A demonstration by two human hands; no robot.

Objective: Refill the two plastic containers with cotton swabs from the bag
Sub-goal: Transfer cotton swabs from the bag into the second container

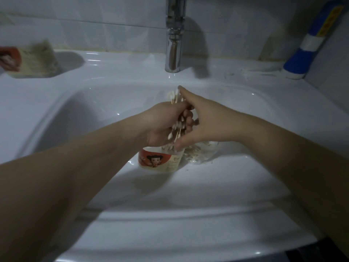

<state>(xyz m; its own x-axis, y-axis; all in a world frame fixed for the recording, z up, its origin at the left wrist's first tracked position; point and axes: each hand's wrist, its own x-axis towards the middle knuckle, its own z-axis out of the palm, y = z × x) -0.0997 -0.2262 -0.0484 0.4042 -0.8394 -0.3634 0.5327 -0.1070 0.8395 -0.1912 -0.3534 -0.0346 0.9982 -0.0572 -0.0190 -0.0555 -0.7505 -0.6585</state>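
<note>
White sink (pixel 98 95), red-labelled container (pixel 160 160), blue-and-white bottle (pixel 309 44), chrome tap (pixel 173 44)

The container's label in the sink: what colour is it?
The label is orange-red and cream, with a cartoon figure; head view.

left hand (pixel 162 127): bare | right hand (pixel 205 118): bare | left forearm (pixel 85 167): bare behind hand | right forearm (pixel 283 148): bare behind hand

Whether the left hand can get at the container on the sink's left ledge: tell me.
Probably not: the left hand grips a bundle of cotton swabs, though nothing blocks the way to the ledge container.
</note>
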